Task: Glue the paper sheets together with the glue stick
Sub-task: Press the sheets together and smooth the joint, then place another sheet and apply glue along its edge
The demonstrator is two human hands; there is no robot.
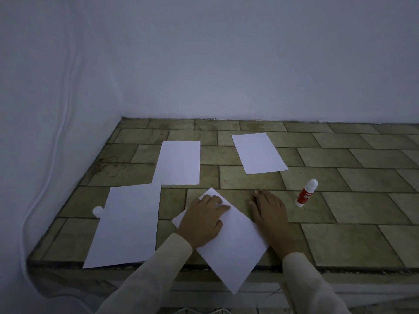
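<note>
Glue stick (306, 193) is standing almost upright on the tiled ledge (353, 241), leaning a little toward the wall, just beside the right hand (268, 210) on its outer side and slightly farther from the person. The right hand is clearly nearer to it than the left hand (205, 217); reaching for it looks like a short sideways move. It is showing a red body with white lettering and a white rounded top. A small white cap (98, 211) is lying well apart, at the left edge of the big sheet (127, 225). Both hands are lying flat and holding nothing: the left is pressing the tilted sheet (233, 248) with fingers loosely together, and the right is resting on the ledge along that sheet's right edge, fingers slightly spread. The tilted sheet is overhanging the ledge's near edge. Two more sheets (178, 163) are lying farther back.
</note>
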